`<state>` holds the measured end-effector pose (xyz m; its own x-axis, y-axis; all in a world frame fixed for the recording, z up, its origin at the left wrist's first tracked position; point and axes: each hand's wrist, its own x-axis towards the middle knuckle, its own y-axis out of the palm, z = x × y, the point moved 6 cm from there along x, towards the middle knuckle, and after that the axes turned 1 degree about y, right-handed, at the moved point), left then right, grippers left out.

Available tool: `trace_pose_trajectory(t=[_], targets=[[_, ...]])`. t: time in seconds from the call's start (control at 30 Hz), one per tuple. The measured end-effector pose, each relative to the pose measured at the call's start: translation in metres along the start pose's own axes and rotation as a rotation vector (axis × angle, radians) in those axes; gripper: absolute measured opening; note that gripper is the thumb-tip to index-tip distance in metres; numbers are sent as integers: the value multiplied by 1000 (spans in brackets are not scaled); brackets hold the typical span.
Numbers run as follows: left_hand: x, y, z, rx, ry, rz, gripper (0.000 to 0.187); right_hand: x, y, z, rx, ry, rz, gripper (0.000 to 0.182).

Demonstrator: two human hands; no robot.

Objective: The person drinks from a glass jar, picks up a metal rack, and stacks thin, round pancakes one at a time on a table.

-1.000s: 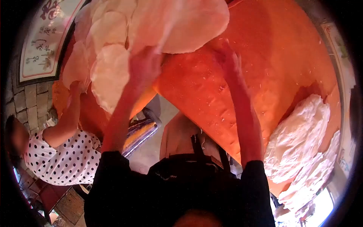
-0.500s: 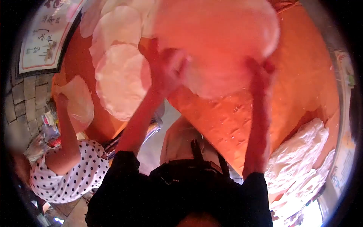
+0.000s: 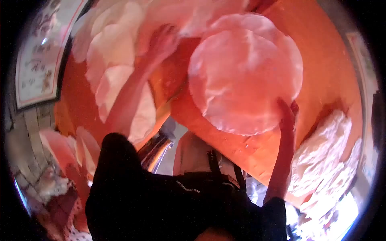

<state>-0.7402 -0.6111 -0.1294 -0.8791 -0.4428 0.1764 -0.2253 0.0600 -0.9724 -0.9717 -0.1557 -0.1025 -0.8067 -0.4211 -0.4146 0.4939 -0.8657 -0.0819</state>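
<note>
A thin, pale, round sheet like a large flat wrapper (image 3: pixel 241 72) lies over another of its kind on the right half of the orange-covered table. My right hand (image 3: pixel 287 110) grips the lower right edge, thumb on top and fingers at the rim. Farther left, my left hand (image 3: pixel 165 39) reaches to the edge of more pale sheets (image 3: pixel 189 16) at the back. Its fingers are blurred, so what they hold, if anything, does not show. Overlapping round sheets (image 3: pixel 113 42) lie beyond my left forearm, which partly covers the nearest one (image 3: pixel 142 114).
Crumpled whitish sheets (image 3: pixel 321 152) are heaped at the right edge of the orange cover (image 3: pixel 329 52). A framed panel with writing (image 3: pixel 40 60) stands at upper left. At lower left, a person's arm (image 3: pixel 78 176) is near pale sheets (image 3: pixel 60 146), beside the paving.
The round sheet came down toward me onto the table's right side. My left hand let go of it and moved left and away. My right hand stays at its edge, lower now.
</note>
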Motion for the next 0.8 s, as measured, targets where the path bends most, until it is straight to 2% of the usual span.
trace_pose_trajectory(t=[0.03,0.07,0.17,0.27,0.33,0.37,0.43,0.47,0.53,0.57,0.63,0.7,0.77,0.8], targets=[[-4,2,20,61,-68,-4,45,-10,5,23,3,-59,13,33],[0,-2,41,187,-141,-32,25,-20,1,48,-68,-109,-9,30],[4,-10,59,61,-122,-12,27,-42,-41,120,-432,-160,-87,16],[-1,-60,79,87,-110,-89,30,-58,-144,194,-487,-585,-128,13],[-3,-105,78,137,-81,-160,32,-106,-202,240,-568,-583,-242,13],[-4,-128,63,192,-35,-192,32,-132,-235,267,-622,-437,-371,20],[-6,-166,8,300,97,-242,32,-184,-259,323,-1150,-521,-747,19],[-4,-183,-26,359,166,-263,31,-205,-275,330,-1306,-709,-914,19],[0,-187,-84,74,247,-142,30,-236,-279,328,-1799,-924,-940,18],[3,-189,-125,-35,244,-86,29,-235,-309,321,-1489,-629,-779,8],[10,-196,-211,-254,221,23,28,-234,-344,266,-1699,-808,-742,25],[13,-208,-295,-469,142,152,27,-215,-366,175,-2324,-231,-701,28],[20,-211,-352,-713,122,96,28,-213,-371,95,-1835,-154,-665,32],[23,-213,-382,-828,102,67,29,-216,-366,50,-1649,-134,-564,38]])
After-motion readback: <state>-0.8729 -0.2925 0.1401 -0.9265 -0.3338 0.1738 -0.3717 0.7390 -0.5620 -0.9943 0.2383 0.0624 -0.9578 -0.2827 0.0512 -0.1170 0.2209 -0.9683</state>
